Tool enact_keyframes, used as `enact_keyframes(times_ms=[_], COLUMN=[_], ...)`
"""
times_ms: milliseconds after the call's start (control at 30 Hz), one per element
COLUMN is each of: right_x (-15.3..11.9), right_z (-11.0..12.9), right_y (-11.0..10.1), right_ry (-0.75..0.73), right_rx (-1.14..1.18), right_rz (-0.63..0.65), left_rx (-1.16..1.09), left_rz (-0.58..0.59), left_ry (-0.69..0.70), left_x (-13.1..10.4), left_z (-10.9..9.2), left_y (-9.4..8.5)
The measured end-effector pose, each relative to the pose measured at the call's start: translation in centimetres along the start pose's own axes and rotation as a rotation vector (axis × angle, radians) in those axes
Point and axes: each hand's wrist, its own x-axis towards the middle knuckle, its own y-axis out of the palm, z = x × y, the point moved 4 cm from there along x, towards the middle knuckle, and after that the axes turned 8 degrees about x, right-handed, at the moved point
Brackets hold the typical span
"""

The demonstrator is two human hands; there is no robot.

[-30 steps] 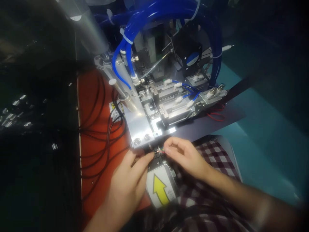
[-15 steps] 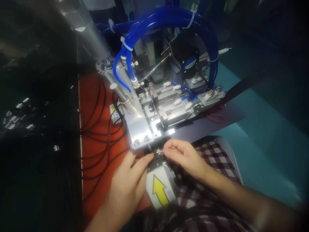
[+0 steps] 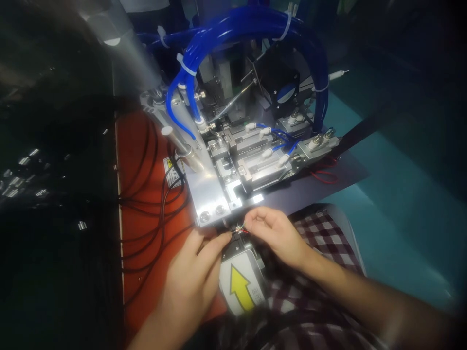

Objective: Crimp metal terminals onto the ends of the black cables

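Note:
Thin coloured wires (image 3: 240, 228) span the small gap between my two hands, just in front of the machine's metal plate (image 3: 209, 194). My left hand (image 3: 195, 267) is closed at the left end of these wires, thumb pressed toward the fingers, which are partly hidden beneath the plate's edge. With thumb and fingertips, my right hand (image 3: 275, 236) pinches the wires' other end. A red strand sticks out below the right fingertips. Under the wires lies a dark fixture (image 3: 237, 248), and nearer to me is a white cover with a yellow arrow (image 3: 241, 287).
Metal slides with air fittings (image 3: 262, 160) stand behind my hands, under an arch of blue air hoses (image 3: 248, 24). Black cables (image 3: 160, 218) cross the orange base (image 3: 140, 262) at left. A checked cloth (image 3: 321, 238) covers the lap at right.
My right hand has shifted slightly up and left. The red strand now shows apart below its fingertips. My left hand stays at nearly the same place.

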Motion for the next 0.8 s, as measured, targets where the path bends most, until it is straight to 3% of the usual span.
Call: enact_keyframes(times_ms=[333,800], right_x=[-1.3,-0.9], right_z=[-0.2,0.1], right_y=[0.0,-0.2], right_ry=[0.046,-0.134], right_rx=[-0.021,-0.326], right_rz=[0.025,0.025], left_rx=[-0.017,0.024], left_rz=[-0.013,0.020], left_ry=[-0.015,0.006], left_x=[0.0,0.2], left_z=[0.1,-0.1], left_y=[0.1,0.0])
